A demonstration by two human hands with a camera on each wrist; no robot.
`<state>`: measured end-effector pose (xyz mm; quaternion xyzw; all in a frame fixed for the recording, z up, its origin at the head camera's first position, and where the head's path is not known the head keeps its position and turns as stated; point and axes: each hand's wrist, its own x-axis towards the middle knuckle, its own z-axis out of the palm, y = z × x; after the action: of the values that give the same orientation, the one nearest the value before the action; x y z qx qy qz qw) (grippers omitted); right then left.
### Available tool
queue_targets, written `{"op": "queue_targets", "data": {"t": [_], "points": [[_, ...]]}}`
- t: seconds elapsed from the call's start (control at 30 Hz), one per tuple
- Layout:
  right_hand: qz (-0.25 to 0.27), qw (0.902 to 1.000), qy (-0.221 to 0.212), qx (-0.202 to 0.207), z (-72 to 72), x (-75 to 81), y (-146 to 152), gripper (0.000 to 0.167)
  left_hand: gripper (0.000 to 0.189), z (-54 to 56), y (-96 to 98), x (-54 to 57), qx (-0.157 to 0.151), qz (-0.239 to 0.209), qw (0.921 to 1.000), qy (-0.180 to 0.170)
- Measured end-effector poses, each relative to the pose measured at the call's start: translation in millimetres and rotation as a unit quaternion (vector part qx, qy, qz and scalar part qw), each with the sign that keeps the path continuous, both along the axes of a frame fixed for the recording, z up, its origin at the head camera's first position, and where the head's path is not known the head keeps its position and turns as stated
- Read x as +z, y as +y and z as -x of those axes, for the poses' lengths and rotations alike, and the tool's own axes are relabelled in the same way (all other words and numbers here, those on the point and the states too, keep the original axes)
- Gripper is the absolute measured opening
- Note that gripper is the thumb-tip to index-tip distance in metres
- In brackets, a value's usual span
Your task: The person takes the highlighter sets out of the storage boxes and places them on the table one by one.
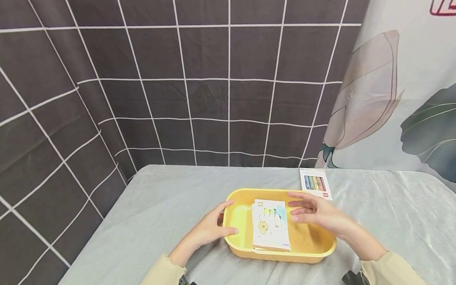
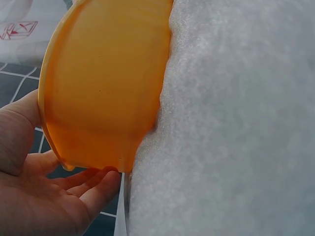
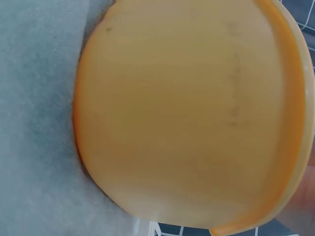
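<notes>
Step in hand, by judgement: L hand (image 1: 209, 226) steadies yellow basket (image 1: 306, 242) while R hand (image 1: 320, 212) works over contents; any pick-up wd. call for R fingers closing on pack edge. L thumb & fingers grip rim. R fingers apart, slightly bent, holding nothing, just beside white pack (image 1: 270, 225), which lies approx. mid-basket. 2nd pack (image 1: 316, 183) beyond, on grey cloth (image 1: 168, 198).
</notes>
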<state>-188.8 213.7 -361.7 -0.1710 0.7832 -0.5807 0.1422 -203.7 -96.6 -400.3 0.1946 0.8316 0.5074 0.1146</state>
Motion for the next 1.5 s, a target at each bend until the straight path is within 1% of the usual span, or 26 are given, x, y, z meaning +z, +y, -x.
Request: {"op": "queue_targets", "data": {"t": [0.17, 0.3, 0.4, 0.53, 0.67, 0.77, 0.8, 0.9, 1.0, 1.03, 1.17, 1.33, 1.5], "points": [[-0.005, 0.9999, -0.012, 0.01, -0.3, -3.7, -1.8, 0.072, 0.076, -0.3, -0.3, 0.4, -0.001, 0.005, 1.0, 0.004], [-0.006, 0.9994, -0.024, 0.026, -0.7, -5.1, -3.8, 0.07, 0.077, -1.0, 0.0, 1.5, -0.001, 0.005, 1.0, 0.007], [-0.004, 0.999, -0.023, 0.037, -0.5, -6.0, -5.2, 0.069, 0.076, -1.8, 0.4, 2.3, -0.001, 0.001, 1.0, 0.007], [-0.015, 0.9987, -0.021, 0.045, -0.1, -7.8, -6.5, 0.067, 0.077, -1.9, 0.6, 2.3, -0.002, -0.003, 1.0, 0.005], [-0.037, 0.9981, -0.019, 0.044, 1.6, -10.8, -7.7, 0.065, 0.077, -1.6, 0.2, 1.3, -0.003, -0.001, 1.0, 0.009], [-0.058, 0.9974, -0.012, 0.042, 3.0, -12.8, -9.1, 0.063, 0.075, -1.7, -0.6, 1.2, -0.009, 0.001, 0.9998, 0.018], [-0.061, 0.9971, -0.012, 0.042, 3.3, -13.2, -9.7, 0.063, 0.074, -1.8, -0.8, 1.0, -0.012, 0.008, 0.9995, 0.029], [-0.068, 0.9965, -0.012, 0.046, 3.7, -14.3, -11.1, 0.062, 0.073, -2.4, -1.1, 1.2, -0.016, 0.006, 0.9993, 0.034], [-0.066, 0.9965, -0.014, 0.05, 4.3, -15.5, -12.1, 0.061, 0.074, -2.4, -0.9, 0.9, -0.014, 0.003, 0.9996, 0.027], [-0.064, 0.9965, -0.016, 0.05, 4.6, -15.8, -12.2, 0.061, 0.075, -2.3, -0.6, 1.2, -0.011, -0.005, 0.9998, 0.016], [-0.06, 0.9965, -0.024, 0.053, 5.4, -16.4, -12.3, 0.062, 0.076, -1.5, 0.1, 1.5, -0.004, -0.006, 0.9999, 0.008], [-0.058, 0.9966, -0.028, 0.052, 5.7, -16.2, -11.9, 0.063, 0.076, -1.8, 0.2, 3.0, 0.0, -0.001, 1.0, 0.005], [-0.06, 0.9968, -0.036, 0.039, 5.4, -15.9, -12.6, 0.061, 0.075, -1.0, 0.5, 0.9, -0.007, -0.006, 0.9999, 0.008]]}}
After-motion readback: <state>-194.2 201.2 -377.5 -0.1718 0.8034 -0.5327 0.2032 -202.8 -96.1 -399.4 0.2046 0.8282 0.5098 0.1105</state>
